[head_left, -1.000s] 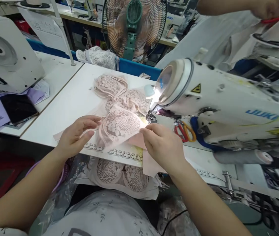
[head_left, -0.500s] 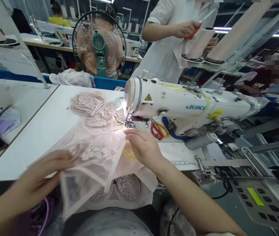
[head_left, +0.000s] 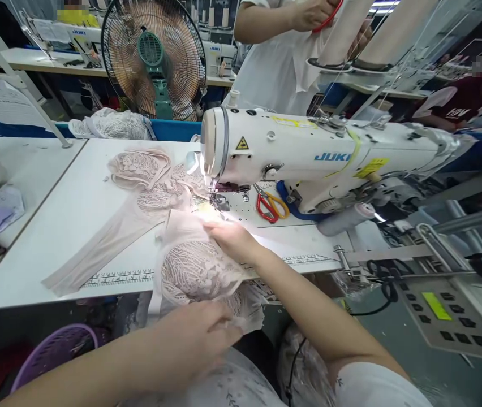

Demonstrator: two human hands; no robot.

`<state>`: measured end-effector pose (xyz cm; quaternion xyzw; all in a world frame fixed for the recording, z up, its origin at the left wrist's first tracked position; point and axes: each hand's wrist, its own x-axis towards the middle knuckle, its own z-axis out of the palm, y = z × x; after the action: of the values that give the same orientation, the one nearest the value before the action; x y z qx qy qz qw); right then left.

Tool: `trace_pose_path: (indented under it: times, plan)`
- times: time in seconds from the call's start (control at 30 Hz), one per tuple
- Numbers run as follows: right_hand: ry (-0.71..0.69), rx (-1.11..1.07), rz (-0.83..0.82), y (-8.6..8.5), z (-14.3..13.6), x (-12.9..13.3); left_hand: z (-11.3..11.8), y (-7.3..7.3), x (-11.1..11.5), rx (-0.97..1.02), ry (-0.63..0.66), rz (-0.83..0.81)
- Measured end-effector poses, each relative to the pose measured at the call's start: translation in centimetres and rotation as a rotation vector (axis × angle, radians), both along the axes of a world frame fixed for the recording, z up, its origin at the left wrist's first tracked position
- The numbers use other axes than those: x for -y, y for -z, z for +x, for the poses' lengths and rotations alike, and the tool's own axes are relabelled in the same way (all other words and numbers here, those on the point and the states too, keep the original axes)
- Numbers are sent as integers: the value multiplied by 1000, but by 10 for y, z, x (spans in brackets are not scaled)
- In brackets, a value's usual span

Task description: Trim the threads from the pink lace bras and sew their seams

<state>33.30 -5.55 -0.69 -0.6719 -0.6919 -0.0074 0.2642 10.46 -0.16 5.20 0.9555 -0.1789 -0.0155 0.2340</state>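
On the head cam, the right hand (head_left: 235, 240) is pinching the edge of a pale pink lace piece (head_left: 194, 268), fingers drawn together, just in front of the lit needle area of the JUKI sewing machine (head_left: 258, 152). That lace piece is draping over the front edge of the white table (head_left: 71, 220) toward the person's lap. The left hand (head_left: 194, 339) is hovering low by its bottom end, kinda blurry tbh, so I can't tell if it's gripping anything. More lace pieces (head_left: 141, 168) are lying bunched up left of the needle, and some scissors with red and orange handles (head_left: 267, 209) are sitting right of it, under the machine arm. A purple basket (head_left: 54, 339) is standing below the table on the left, a big fan (head_left: 151, 53) is facing in from behind, and a co-worker in white (head_left: 275, 68) is standing past the machine.
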Motion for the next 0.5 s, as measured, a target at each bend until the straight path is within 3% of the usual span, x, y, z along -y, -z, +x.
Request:
trace_pose_path:
  times: [0.07, 0.13, 0.27, 0.37, 0.5]
  plan:
    - [-8, 0, -40, 10, 3, 11, 20, -5, -8, 71, 56, -154]
    - [-12, 5, -72, 13, 0, 18, 40, -4, -30, 145, 7, -218]
    - [25, 28, -118, 2, -8, 31, 73, 25, -87, 232, -218, 190]
    - [305, 5, -175, -11, 10, 51, 74, 51, -103, 326, -202, 419]
    - [793, 8, -228, -22, 57, 84, 49, 66, -75, 443, -332, 626]
